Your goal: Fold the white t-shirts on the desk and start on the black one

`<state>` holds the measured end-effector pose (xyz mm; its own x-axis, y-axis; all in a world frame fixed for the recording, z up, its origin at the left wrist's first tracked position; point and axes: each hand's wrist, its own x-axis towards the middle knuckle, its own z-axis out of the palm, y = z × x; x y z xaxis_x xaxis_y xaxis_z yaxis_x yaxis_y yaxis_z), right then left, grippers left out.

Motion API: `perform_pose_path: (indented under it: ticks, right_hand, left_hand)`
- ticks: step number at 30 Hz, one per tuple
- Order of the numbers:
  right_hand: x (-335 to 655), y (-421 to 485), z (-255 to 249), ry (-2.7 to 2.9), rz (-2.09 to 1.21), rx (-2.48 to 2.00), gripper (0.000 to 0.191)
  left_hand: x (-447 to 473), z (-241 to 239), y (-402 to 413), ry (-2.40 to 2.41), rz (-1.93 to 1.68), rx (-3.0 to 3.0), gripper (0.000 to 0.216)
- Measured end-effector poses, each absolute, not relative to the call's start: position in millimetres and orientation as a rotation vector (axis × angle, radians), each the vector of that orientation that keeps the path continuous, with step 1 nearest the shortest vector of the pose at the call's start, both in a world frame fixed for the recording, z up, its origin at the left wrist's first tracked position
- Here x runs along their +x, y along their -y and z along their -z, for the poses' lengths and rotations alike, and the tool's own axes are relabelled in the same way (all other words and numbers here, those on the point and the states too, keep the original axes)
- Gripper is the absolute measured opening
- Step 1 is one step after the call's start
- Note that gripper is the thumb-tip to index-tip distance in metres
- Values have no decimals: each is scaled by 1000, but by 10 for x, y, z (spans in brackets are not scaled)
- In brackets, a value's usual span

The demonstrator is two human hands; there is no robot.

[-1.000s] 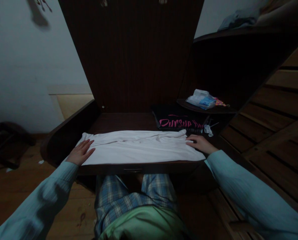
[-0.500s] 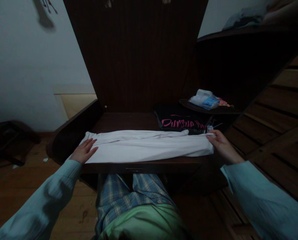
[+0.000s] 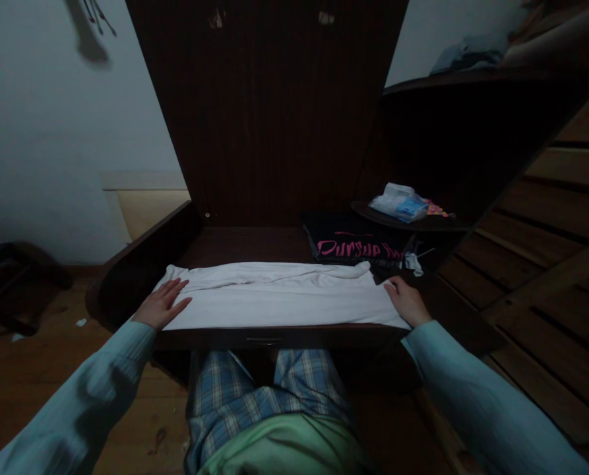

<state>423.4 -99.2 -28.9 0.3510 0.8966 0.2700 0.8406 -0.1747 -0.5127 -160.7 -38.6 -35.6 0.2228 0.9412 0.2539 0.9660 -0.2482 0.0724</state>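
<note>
A long white folded cloth [image 3: 274,303], perhaps a garment, lies along the front of the dark wooden desk top, with creases running along its upper layer. On its left end my left hand [image 3: 159,305] rests flat, fingers stretched out and slightly spread. My right hand [image 3: 409,302] is at the right end, its thumb and fingers bent together on the cloth's edge. Behind the right part of the cloth sits a folded black garment [image 3: 353,237] with pink lettering.
A small rounded shelf [image 3: 417,224] at the right carries a white and blue plastic packet [image 3: 400,203]. A crumpled white scrap [image 3: 413,264] hangs below it. Wooden slats [image 3: 536,211] stand at the far right. A raised side panel [image 3: 140,257] borders the desk top's left.
My right hand has moved left and down, bringing the cloth's right end inward; that end now lies lower and looser. My left hand stays flat on the left end.
</note>
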Motion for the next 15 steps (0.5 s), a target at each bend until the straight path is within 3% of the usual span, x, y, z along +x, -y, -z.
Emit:
perform_pose_path:
  ticks: [4, 9, 15]
  right_hand:
    - [4295, 978, 311, 1442, -276, -1909, 22]
    - [4363, 1208, 201, 1143, -691, -1743, 49]
    - [4293, 1692, 103, 1211, -965, -1630, 60]
  left_hand:
    - [-1662, 377, 363, 1852, 395, -2389, 65]
    - [-1692, 390, 341, 1849, 403, -2397, 65]
    - [-1689, 390, 358, 1830, 398, -2397, 59]
